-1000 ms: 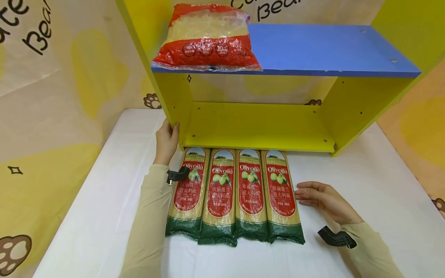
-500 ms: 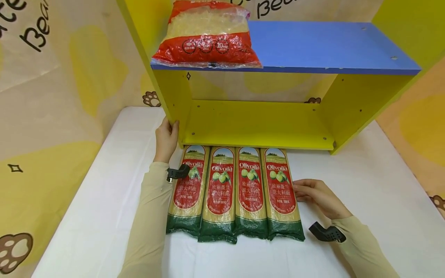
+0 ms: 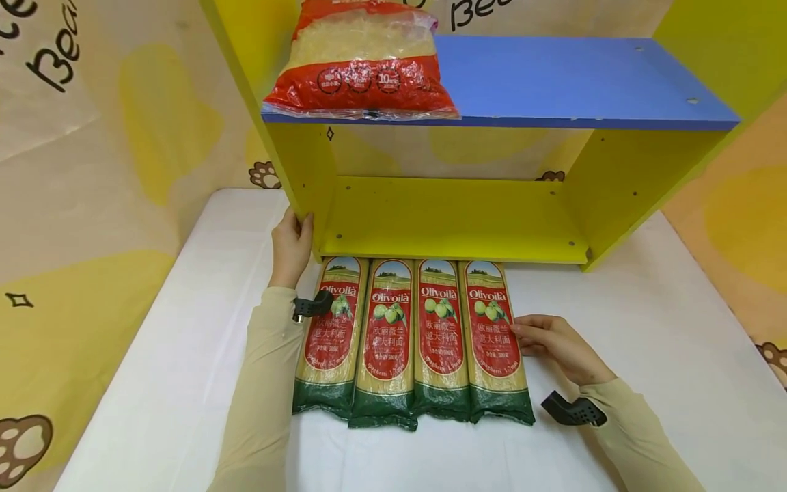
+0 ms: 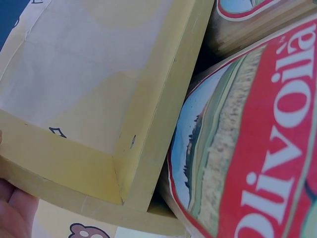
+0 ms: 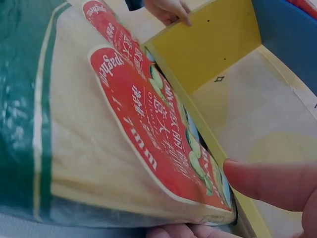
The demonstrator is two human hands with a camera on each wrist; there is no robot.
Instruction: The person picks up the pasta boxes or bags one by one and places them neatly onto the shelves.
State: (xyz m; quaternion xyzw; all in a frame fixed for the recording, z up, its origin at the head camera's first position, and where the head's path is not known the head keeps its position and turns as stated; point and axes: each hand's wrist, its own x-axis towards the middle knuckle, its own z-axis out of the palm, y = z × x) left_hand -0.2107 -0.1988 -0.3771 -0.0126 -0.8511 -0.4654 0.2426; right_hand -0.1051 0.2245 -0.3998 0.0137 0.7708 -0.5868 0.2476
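My left hand (image 3: 292, 249) grips the left side panel of the yellow shelf unit (image 3: 451, 219), low down near its front edge. In the left wrist view, some fingers (image 4: 17, 213) show against that panel. My right hand (image 3: 562, 347) is at the right edge of the rightmost spaghetti pack (image 3: 496, 342). Its thumb (image 5: 270, 186) extends over the pack's edge, and the other fingers (image 5: 176, 231) reach its side low down. Several spaghetti packs with red Olivoilà labels and green ends lie side by side, including the leftmost pack (image 3: 328, 355).
A red bag of pasta (image 3: 363, 65) sits at the left of the blue upper shelf (image 3: 572, 78). The spaghetti packs' far ends meet the unit's bottom board. White cloth covers the table (image 3: 645, 328). Patterned sheeting (image 3: 147, 137) hangs behind and beside it.
My right hand has moved left and slightly away from me, up to the rightmost spaghetti pack's edge. My left hand stays on the side panel. The head view has shifted slightly.
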